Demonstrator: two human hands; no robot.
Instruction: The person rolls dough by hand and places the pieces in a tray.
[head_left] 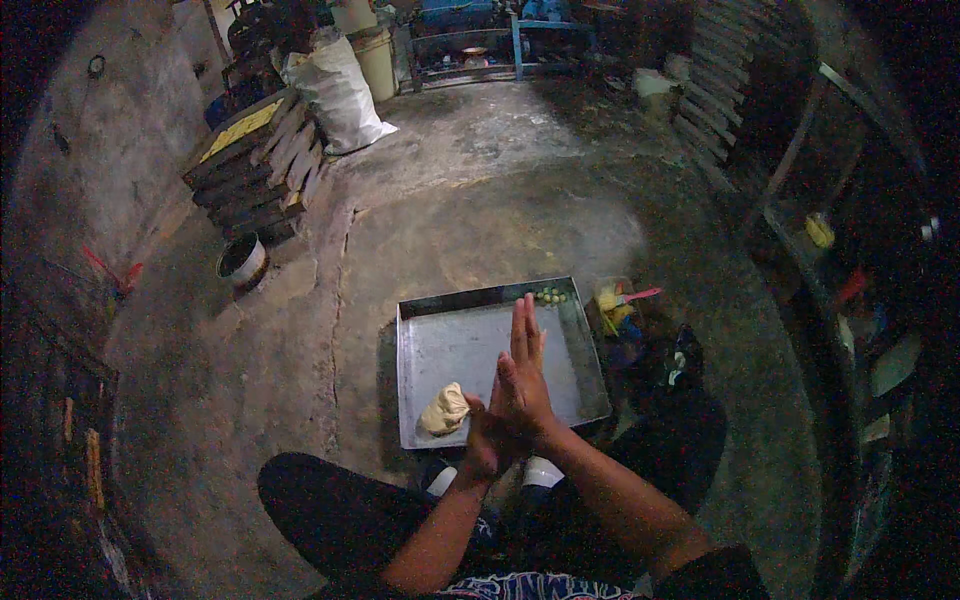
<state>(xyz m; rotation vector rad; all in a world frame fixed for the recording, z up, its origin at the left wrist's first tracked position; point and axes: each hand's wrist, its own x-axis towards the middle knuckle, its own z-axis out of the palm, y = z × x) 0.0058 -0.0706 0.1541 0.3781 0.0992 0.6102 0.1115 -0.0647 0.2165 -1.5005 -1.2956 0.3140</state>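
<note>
My right hand (522, 385) is over the metal tray (402, 355), fingers stretched upward and palm pressed toward my left hand (485, 435). The left hand sits lower, mostly behind the right; its thumb shows beside a pale lump of dough (445, 410) in the tray's near left, while its other fingers are largely hidden. Whether anything lies between the palms, I cannot see. Several small greenish balls (550, 297) sit in the tray's back right corner.
A yellow item with a pink handle (620, 305) lies right of the tray. A round pot (242, 260), stacked trays (250, 165) and a white sack (340, 100) stand back left. A blue metal frame (518, 45) is at the back, dark racks (800, 170) at right.
</note>
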